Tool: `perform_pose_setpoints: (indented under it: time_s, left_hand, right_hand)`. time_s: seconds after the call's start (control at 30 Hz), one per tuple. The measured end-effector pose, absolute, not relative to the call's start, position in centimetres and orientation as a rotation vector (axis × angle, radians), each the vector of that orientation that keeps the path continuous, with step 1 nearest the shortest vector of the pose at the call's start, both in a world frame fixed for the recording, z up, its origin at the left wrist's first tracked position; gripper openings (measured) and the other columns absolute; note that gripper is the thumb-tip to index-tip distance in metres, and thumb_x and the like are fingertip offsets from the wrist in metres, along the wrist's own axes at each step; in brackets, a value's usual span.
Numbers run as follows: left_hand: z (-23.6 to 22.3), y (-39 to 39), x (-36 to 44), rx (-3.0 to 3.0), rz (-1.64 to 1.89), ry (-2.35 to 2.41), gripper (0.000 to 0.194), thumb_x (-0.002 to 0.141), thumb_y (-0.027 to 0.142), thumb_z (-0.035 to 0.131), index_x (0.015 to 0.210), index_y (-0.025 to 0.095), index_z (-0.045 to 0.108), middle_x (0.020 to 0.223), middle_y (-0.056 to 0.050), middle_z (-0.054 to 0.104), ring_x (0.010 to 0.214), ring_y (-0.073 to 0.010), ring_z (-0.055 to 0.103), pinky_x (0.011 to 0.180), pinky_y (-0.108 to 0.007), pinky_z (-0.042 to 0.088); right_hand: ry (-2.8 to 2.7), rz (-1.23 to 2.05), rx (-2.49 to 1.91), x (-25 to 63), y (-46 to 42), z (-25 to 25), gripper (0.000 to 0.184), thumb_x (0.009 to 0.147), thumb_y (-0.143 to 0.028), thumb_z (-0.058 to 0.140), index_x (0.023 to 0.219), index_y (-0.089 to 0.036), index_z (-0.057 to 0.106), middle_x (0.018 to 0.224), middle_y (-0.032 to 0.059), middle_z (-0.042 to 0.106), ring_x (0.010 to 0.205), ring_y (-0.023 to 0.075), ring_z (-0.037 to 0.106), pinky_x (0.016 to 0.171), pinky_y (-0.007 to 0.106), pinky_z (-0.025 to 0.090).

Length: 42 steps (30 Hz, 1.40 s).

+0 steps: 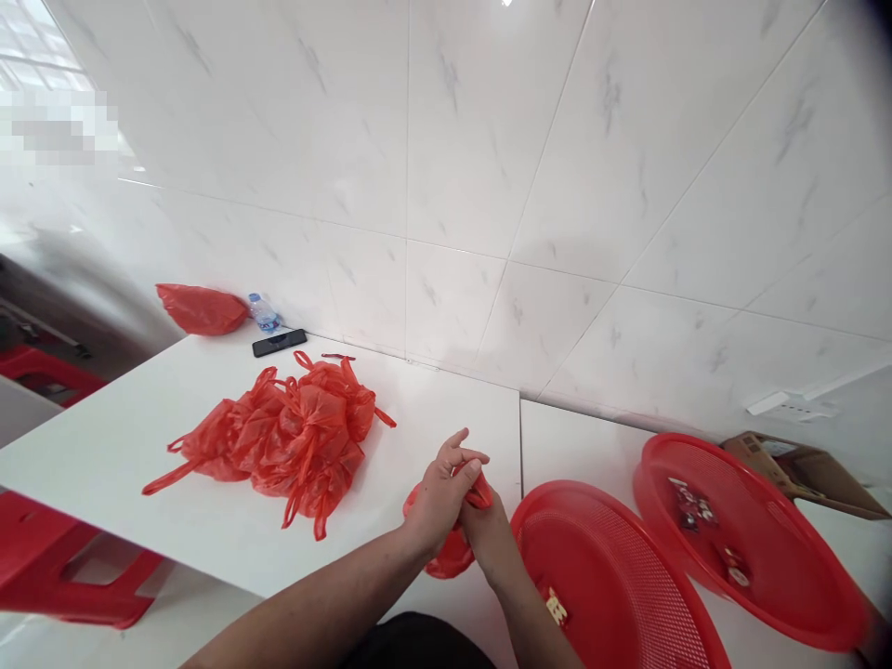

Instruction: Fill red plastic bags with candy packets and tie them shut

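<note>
A red plastic bag [452, 555] with something bulging inside hangs at the front edge of the white table. Over its top, my left hand [438, 488] pinches the gathered plastic near the thumb, with some fingers stretched out. My right hand [486, 531] is closed around the neck of the same bag, its fingers mostly hidden behind the left hand and the plastic. Left of my hands, a heap of several tied red plastic bags [299, 427] lies on the table, their handle loops sticking up.
Two red plastic baskets [592, 502] [787, 604] stand at the right with a few small packets inside. A cardboard box [829, 474] is behind them. Along the wall lie a phone [279, 343], a water bottle [263, 314] and another red bag [202, 309]. A red stool [42, 557] stands lower left.
</note>
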<state>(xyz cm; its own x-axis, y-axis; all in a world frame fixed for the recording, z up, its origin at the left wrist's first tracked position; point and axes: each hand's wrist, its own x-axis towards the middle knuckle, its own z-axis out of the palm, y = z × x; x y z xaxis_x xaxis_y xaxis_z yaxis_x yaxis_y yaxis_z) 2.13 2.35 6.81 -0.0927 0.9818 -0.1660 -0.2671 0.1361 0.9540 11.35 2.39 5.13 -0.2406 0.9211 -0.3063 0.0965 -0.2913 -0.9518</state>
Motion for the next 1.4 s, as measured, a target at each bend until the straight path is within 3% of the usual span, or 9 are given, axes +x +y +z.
perform_pose_setpoints:
  time_s: [0.1,0.23,0.4,0.53,0.63,0.8,0.97,1.13,1.4]
  left_hand:
    - [6.6,2.4,1.7,0.844,1.215,1.092,0.024,0.086,0.040,0.059,0.094,0.023,0.073,0.152,-0.007,0.037,0.125,-0.0315,0.047,0.094,-0.039,0.043]
    - [5.6,2.0,0.2,0.939,1.297,1.124,0.035,0.083,0.041,0.063,0.115,0.026,0.065,0.130,-0.008,0.058,0.111,-0.0273,0.055,0.092,-0.038,0.042]
    - [3.7,1.2,-1.2,1.500,1.247,1.264,0.037,0.061,0.022,0.081,0.096,0.027,0.071,0.101,-0.006,0.062,0.100,-0.0274,0.053,0.092,-0.039,0.040]
    - [2.8,1.1,-1.5,1.633,1.123,1.272,0.013,0.069,0.014,0.070,0.074,0.026,0.071,0.085,-0.006,0.062,0.089,-0.0256,0.053,0.081,-0.037,0.041]
    - [2.6,1.3,-1.8,1.550,1.133,1.337,0.015,0.074,0.014,0.063,0.063,0.024,0.064,0.079,-0.005,0.060,0.084,-0.0241,0.053,0.079,-0.036,0.041]
    - [2.6,1.9,-2.5,1.340,1.239,1.268,0.014,0.080,0.027,0.063,0.068,0.022,0.061,0.110,-0.008,0.064,0.106,-0.0265,0.053,0.092,-0.036,0.038]
    - [2.8,2.4,-1.9,1.117,1.136,1.120,0.033,0.084,0.050,0.058,0.069,0.022,0.050,0.060,0.003,0.053,0.058,-0.0146,0.045,0.057,-0.026,0.034]
    - [4.4,2.3,-0.9,0.952,1.150,1.094,0.033,0.082,0.050,0.059,0.070,0.021,0.047,0.060,0.006,0.045,0.055,-0.0105,0.036,0.051,-0.023,0.028]
    - [5.6,1.3,-0.8,1.131,0.989,1.227,0.017,0.080,0.032,0.054,0.070,0.021,0.045,0.060,0.007,0.047,0.056,-0.0109,0.041,0.054,-0.022,0.032]
  right_hand:
    - [-1.184,1.618,-1.395,10.8,2.3,4.4,0.030,0.079,-0.040,0.059,0.059,-0.023,0.046,0.049,-0.0042,0.046,0.045,0.0112,0.038,0.044,0.026,0.026]
    - [-0.804,1.790,-1.177,11.3,2.6,3.8,0.036,0.077,-0.053,0.064,0.065,-0.022,0.048,0.050,-0.0078,0.035,0.044,0.0082,0.028,0.043,0.025,0.020]
    - [-0.600,1.847,-1.111,11.8,3.1,3.0,0.036,0.071,-0.051,0.073,0.071,-0.020,0.055,0.055,-0.0062,0.043,0.046,0.0078,0.035,0.043,0.023,0.024]
    - [-0.556,1.846,-1.203,11.7,3.1,2.1,0.035,0.074,-0.052,0.068,0.067,-0.020,0.056,0.055,-0.0051,0.045,0.042,0.0066,0.029,0.041,0.023,0.022]
    - [-0.752,1.901,-1.145,12.4,3.1,2.1,0.039,0.080,-0.057,0.059,0.080,-0.019,0.063,0.054,-0.0040,0.048,0.041,0.0074,0.029,0.042,0.023,0.023]
    - [-1.022,2.072,-0.839,14.3,3.3,3.7,0.037,0.083,-0.053,0.059,0.093,-0.018,0.066,0.059,-0.0033,0.053,0.044,0.0082,0.036,0.053,0.026,0.037]
    - [-1.062,2.110,-0.733,15.9,3.5,6.0,0.052,0.085,-0.064,0.048,0.097,-0.020,0.071,0.079,0.0042,0.060,0.061,0.0138,0.047,0.068,0.032,0.043]
    - [-1.412,1.872,-0.974,15.8,3.7,6.9,0.036,0.079,-0.047,0.066,0.106,-0.023,0.070,0.094,0.0052,0.065,0.083,0.0192,0.057,0.078,0.033,0.044]
    - [-1.633,1.130,-1.572,13.8,3.6,4.6,0.029,0.077,-0.026,0.052,0.105,-0.025,0.060,0.065,-0.0043,0.053,0.060,0.0150,0.049,0.055,0.026,0.038]
